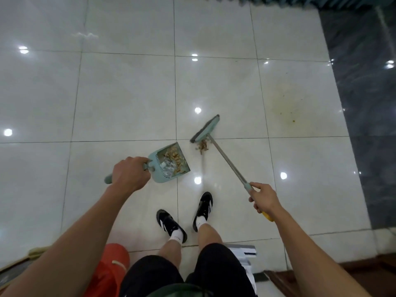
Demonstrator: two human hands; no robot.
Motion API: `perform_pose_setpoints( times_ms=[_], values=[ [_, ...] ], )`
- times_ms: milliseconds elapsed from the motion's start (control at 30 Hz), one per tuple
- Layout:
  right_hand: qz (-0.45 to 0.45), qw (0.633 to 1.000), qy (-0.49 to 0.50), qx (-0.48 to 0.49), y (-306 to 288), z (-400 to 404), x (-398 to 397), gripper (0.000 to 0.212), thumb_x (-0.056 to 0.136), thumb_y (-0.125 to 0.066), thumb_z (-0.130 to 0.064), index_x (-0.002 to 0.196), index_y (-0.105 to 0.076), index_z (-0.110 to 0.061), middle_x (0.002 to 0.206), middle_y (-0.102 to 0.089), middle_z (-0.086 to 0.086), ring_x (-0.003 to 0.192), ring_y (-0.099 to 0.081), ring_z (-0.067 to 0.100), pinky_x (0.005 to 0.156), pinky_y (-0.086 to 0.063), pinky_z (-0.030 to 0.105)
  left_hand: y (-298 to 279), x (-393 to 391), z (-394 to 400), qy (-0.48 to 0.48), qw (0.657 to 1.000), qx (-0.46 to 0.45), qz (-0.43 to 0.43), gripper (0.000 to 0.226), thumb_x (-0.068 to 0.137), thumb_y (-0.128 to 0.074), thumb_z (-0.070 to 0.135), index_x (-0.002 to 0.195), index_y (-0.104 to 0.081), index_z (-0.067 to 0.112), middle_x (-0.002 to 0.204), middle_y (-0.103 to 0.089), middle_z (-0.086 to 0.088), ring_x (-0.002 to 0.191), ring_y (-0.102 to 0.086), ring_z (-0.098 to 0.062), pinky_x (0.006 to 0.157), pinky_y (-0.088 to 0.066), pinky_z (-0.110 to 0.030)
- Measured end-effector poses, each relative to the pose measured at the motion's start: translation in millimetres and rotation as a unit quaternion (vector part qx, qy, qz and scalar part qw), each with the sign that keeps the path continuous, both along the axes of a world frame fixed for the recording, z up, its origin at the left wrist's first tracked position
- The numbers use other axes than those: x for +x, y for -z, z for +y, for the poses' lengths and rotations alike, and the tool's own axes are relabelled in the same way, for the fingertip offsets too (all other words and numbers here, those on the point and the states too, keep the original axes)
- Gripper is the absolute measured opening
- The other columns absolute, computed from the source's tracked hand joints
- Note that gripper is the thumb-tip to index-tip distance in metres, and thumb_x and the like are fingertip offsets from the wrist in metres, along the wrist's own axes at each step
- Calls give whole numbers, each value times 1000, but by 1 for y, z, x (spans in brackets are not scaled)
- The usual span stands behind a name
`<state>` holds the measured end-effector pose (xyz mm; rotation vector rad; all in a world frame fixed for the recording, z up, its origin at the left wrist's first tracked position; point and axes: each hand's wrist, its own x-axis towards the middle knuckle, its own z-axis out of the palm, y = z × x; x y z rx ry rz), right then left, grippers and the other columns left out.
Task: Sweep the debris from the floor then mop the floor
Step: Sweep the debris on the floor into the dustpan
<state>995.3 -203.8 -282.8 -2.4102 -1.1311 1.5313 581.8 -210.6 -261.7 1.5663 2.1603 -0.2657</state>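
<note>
Glossy white floor tiles, a person sweeping with both hands busy.

Left hand grips the handle of a teal dustpan holding brown debris and foil; right hand grips the broom handle. Broom head lies at one o'clock from the dustpan, a small debris pile just beside it. Yellowish stain at two o'clock, well apart.

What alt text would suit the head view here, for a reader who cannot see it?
Seen from above, a person's left hand holds a dustpan with debris in it on a white tiled floor, while the right hand holds a broom beside a small debris pile. A yellowish stain marks the tile further right.
</note>
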Motion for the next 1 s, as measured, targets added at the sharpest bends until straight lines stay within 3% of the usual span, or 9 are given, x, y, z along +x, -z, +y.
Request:
perform_pose_setpoints(
  times_ms=[67, 200, 433, 600, 767, 900, 1000],
  values=[
    [13, 1000, 16, -18, 3, -9, 1, 51, 99, -58, -27, 146, -43, -17, 89, -67, 15, 52, -49, 18, 42, -44, 25, 0, 6, 7, 9, 1000, 0, 1, 42, 82, -53, 27, 120, -68, 36, 99, -73, -5, 86, -67, -30, 76, -52, -36],
    [38, 998, 35, -30, 12, -7, -3, 27, 95, -57, -11, 120, -63, -6, 79, -59, 11, 55, -50, 19, 53, -53, 30, 1, 14, 21, 22, 1000, -2, 0, 44, 81, -52, 28, 122, -67, 36, 100, -72, -4, 86, -66, -28, 79, -55, -36],
    [-32, 999, -1, 9, 20, -1, 3, 45, 91, -55, 0, 135, -57, -9, 94, -62, 13, 69, -62, 29, 50, -60, 37, 4, 27, 44, 20, 999, 23, -14, 38, 77, -52, 25, 109, -72, 31, 82, -68, -1, 67, -55, -25, 66, -46, -31],
    [-150, 982, -118, 9, 26, 8, 12, 57, 90, -52, -1, 145, -47, -15, 123, -63, 14, 101, -63, 31, 81, -56, 36, 9, 36, 52, 25, 999, 26, -16, 34, 81, -52, 22, 108, -71, 30, 73, -57, 4, 65, -53, -22, 61, -40, -29],
    [-201, 959, -199, -14, 34, 14, 13, 56, 88, -49, -2, 142, -49, -19, 116, -61, 12, 96, -63, 28, 77, -53, 32, 16, 47, 61, 31, 999, 19, -10, 32, 82, -52, 22, 107, -70, 29, 76, -56, 3, 66, -51, -23, 63, -40, -30],
    [-196, 951, -231, -53, 41, 8, 3, 45, 89, -50, -6, 133, -54, -15, 116, -58, 12, 94, -61, 26, 75, -51, 29, 20, 40, 68, 4, 1000, 7, -18, 33, 79, -51, 22, 105, -71, 28, 74, -54, 4, 67, -51, -24, 64, -40, -31],
    [-182, 950, -244, -70, 44, -2, -6, 49, 89, -50, -5, 136, -52, -16, 119, -58, 11, 98, -62, 26, 74, -49, 28, 23, 36, 71, -13, 1000, 10, -24, 33, 78, -52, 21, 104, -71, 27, 78, -58, 1, 69, -51, -25, 65, -41, -31]
  ],
)
